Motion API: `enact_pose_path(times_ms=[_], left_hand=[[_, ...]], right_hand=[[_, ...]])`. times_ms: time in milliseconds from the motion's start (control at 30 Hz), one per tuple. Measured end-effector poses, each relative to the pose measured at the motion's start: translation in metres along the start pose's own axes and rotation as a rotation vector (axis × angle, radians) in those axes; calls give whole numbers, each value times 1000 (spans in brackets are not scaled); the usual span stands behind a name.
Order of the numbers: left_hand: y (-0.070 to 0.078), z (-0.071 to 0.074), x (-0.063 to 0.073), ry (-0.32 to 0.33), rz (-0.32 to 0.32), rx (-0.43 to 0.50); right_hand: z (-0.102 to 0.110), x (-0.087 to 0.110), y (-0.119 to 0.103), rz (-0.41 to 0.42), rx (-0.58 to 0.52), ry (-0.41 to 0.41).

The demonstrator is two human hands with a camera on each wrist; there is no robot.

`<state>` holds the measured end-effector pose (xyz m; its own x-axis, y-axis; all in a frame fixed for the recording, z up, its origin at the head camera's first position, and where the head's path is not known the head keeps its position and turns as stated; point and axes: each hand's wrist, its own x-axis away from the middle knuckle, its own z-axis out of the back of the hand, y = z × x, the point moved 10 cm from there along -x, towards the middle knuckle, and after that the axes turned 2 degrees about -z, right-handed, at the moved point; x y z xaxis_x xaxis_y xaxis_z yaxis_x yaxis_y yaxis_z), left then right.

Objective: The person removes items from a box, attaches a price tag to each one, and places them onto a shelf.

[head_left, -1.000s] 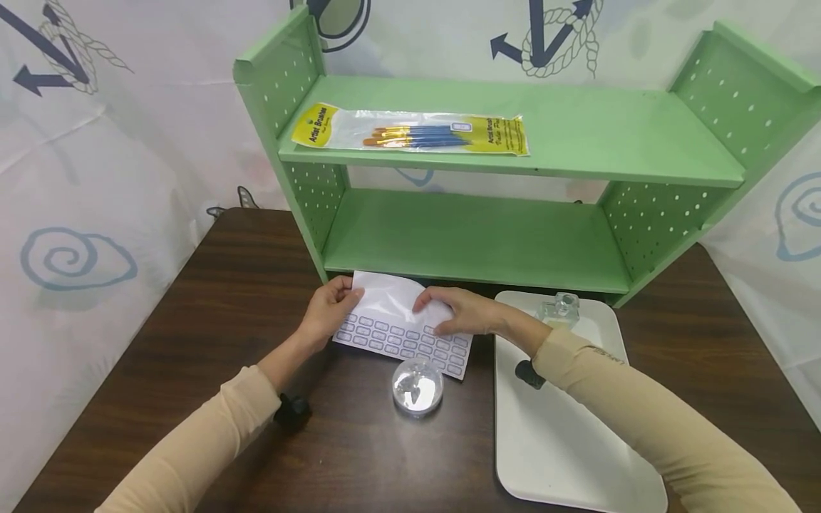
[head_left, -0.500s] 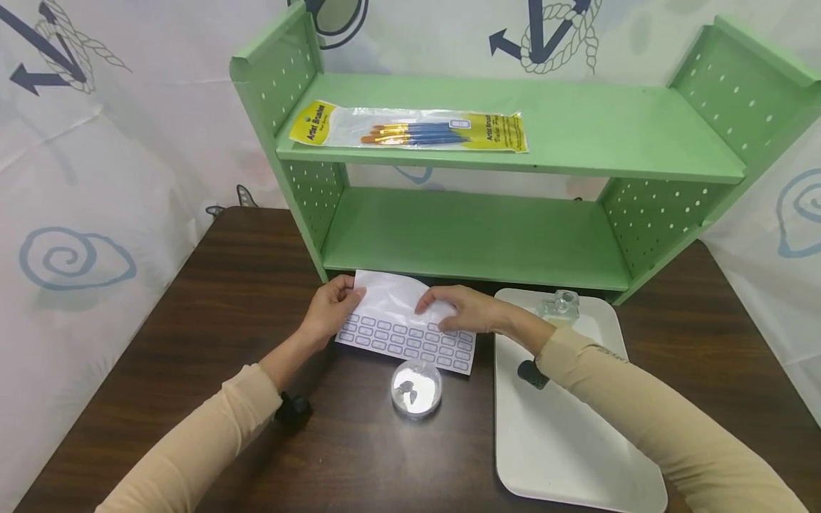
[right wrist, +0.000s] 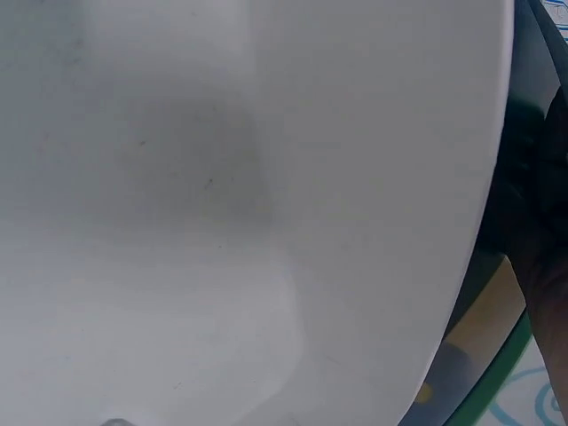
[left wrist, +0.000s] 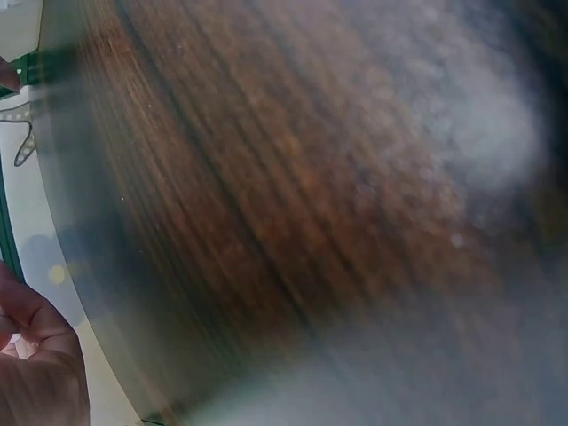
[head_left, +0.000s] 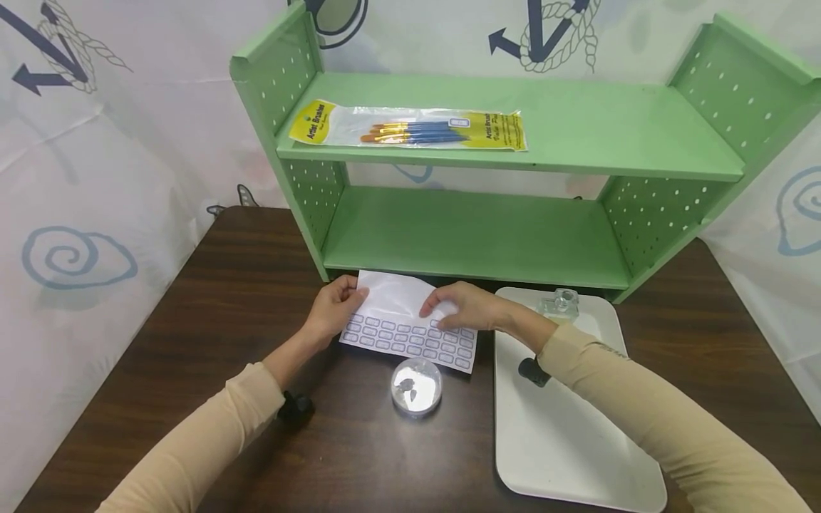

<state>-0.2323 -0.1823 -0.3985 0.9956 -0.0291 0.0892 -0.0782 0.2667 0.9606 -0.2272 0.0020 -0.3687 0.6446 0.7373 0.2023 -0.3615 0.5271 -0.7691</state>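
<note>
A white sheet of labels (head_left: 391,292), printed with rows of small blue-framed rectangles along its lower half, is held above the dark wooden table. My left hand (head_left: 333,306) pinches its left edge, thumb on top. On the right part of the sheet, my right hand (head_left: 465,306) has its thumb and index finger curled close together, and the paper bends up beside them. Just in front of the sheet stands a round clear container (head_left: 416,387) with a shiny, reflecting top. The left wrist view catches part of the left hand (left wrist: 40,355) at its edge.
Behind the hands stands a green two-tier shelf (head_left: 474,235). A packet of artist brushes (head_left: 410,130) with a small label lies on its upper tier. At right, under the right forearm, is a white tray (head_left: 564,456) bearing a clear glass object (head_left: 559,305).
Both hands and the sheet have shifted slightly to the right. The sheet's lower edge has risen a little. The grip looks the same.
</note>
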Motion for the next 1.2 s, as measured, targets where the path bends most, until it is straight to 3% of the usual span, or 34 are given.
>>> enact_pose_path(times_ms=[467,800,1033,1200], left_hand=[[2,-4,-1,0,-8,18],[2,-5,0,-5,11,3],[-1,-4,-1,1,22,-22],[-2,-4,-1,4,25,-21]], right_hand=[[6,1,-1,-33,24,23],[7,1,0,3,18,38],[4,3,3,-16,6,29],[4,3,0,25,17,31]])
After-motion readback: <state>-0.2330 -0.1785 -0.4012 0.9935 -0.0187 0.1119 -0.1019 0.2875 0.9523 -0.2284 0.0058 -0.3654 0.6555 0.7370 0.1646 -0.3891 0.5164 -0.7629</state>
